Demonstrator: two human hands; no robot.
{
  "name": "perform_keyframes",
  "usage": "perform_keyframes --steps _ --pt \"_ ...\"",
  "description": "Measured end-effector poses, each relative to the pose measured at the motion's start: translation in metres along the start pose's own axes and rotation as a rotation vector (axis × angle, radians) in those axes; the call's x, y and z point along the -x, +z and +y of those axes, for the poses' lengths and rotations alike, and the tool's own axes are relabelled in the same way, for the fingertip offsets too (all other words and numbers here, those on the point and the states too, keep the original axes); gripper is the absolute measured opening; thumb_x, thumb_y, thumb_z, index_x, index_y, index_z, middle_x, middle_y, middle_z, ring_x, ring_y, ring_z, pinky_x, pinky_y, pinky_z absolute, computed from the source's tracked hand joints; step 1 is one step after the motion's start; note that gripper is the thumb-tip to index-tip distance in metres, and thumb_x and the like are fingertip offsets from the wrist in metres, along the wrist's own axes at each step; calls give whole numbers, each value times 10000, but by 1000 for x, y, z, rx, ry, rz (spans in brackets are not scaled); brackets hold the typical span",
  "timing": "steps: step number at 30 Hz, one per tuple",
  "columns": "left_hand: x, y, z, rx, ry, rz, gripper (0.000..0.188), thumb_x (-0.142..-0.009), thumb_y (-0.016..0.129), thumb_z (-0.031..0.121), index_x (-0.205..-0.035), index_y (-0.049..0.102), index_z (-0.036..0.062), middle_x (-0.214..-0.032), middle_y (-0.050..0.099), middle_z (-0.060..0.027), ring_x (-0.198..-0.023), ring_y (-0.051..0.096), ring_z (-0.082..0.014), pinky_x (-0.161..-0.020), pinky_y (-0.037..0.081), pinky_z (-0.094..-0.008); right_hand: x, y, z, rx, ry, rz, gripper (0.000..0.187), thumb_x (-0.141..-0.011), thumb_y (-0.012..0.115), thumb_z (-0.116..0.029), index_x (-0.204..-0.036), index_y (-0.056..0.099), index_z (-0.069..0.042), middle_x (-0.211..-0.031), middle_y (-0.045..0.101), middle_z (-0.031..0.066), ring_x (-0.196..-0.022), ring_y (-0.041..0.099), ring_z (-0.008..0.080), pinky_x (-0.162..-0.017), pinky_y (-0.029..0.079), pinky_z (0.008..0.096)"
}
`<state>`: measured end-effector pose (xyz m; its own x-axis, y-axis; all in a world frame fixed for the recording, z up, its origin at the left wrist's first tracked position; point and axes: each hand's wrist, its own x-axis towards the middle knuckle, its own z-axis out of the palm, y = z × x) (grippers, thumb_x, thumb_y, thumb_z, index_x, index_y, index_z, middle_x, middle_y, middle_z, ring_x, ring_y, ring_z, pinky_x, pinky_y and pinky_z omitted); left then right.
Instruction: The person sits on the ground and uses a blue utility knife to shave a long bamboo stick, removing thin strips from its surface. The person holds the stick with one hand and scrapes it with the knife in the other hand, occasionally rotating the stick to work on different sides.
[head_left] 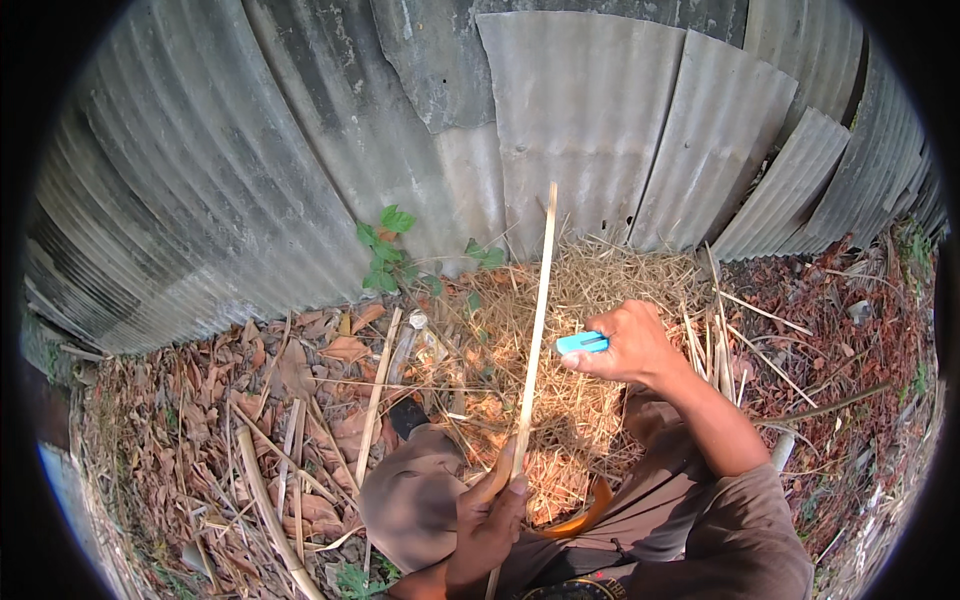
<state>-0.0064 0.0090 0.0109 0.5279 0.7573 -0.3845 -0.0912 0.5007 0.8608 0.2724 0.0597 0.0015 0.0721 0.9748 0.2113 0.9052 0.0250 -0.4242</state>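
In the head view, the left hand [488, 522] is pinching a pale strip [537, 330] between thumb and fingers near its lower end; the strip is slanting up above the straw [590, 400], its tip showing against the corrugated sheets [590, 110]. The right hand [632, 342] is curling its fingers around a blue tool [583, 343], seemingly a cutter, just right of the strip and apart from it. Brown leaves [330, 430] are lying leftward.

The pale strip [542, 290] is partly obscured by the left hand [488, 520] and cut off below; the blue tool [582, 343] is partly concealed by the right hand [637, 342].
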Motion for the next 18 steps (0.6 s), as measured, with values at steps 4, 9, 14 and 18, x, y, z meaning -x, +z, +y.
perform_keyframes --steps 4,9,14,18 --pt "-3 -3 -2 13 75 -37 478 -988 466 108 -1445 328 76 -664 437 44 -507 344 -14 -440 298 -169 18 7 -35 -10 -110 -166 700 -642 586 -780 -500 600 -95 -426 512 81 -395 537 262 -413 430 378" --pt "-1 -3 -3 33 129 -62 454 -987 448 101 -1428 347 70 -634 419 40 -481 337 -30 -482 321 -196 9 17 -29 100 -313 62 719 -641 569 -799 -491 579 -96 -428 504 54 -388 536 248 -424 437 363" --pt "-2 -3 -12 232 98 -36 346 -965 466 96 -1298 478 3 -594 408 25 -424 334 -61 -547 364 -250 -7 30 -6 154 -123 207 738 -687 529 -797 -494 583 -87 -429 506 62 -409 551 271 -447 451 373" --pt "-1 5 -10 193 2 -15 282 -960 472 94 -1220 514 -8 -604 417 9 -408 329 -71 -539 353 -259 -35 7 15 52 196 3 695 -737 553 -739 -549 639 -75 -430 523 108 -445 583 293 -468 468 400"
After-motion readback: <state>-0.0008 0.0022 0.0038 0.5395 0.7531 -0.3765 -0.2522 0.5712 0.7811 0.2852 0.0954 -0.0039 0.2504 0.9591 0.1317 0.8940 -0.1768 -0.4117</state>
